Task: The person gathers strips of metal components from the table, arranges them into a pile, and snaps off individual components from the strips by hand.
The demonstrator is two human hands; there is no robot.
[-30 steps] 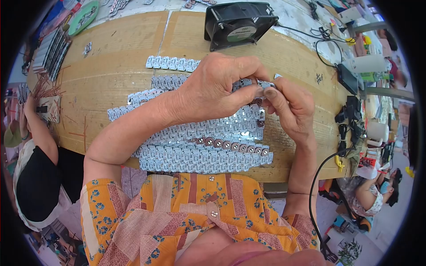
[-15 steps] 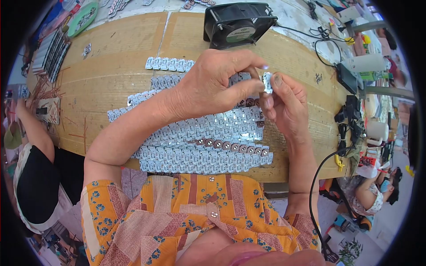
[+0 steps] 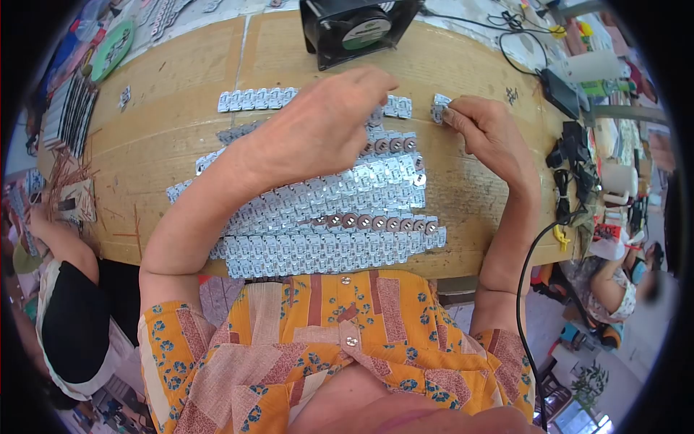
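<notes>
My right hand [image 3: 491, 130] pinches a small silvery metal piece [image 3: 439, 108] between thumb and forefinger, at the right end of the rows. My left hand [image 3: 325, 116] hovers over the upper rows with its fingers curled; what they hold, if anything, is hidden. Several overlapping rows of small silvery pieces [image 3: 318, 257] lie in front of me. Some pieces show round brown parts [image 3: 365, 221]. A separate top row [image 3: 256, 99] runs behind my left hand, which covers its middle.
A black box fan [image 3: 361, 32] stands at the back of the table, with a cable running right. A black adapter [image 3: 559, 94] and cables lie along the right edge. At left are a stack of strips [image 3: 69, 119], a green tray [image 3: 113, 47] and another person's arm [image 3: 65, 239].
My hands have moved apart. The right hand has carried the metal piece up and slightly right, while the left has drawn back left from it. The camera view has shifted a little.
</notes>
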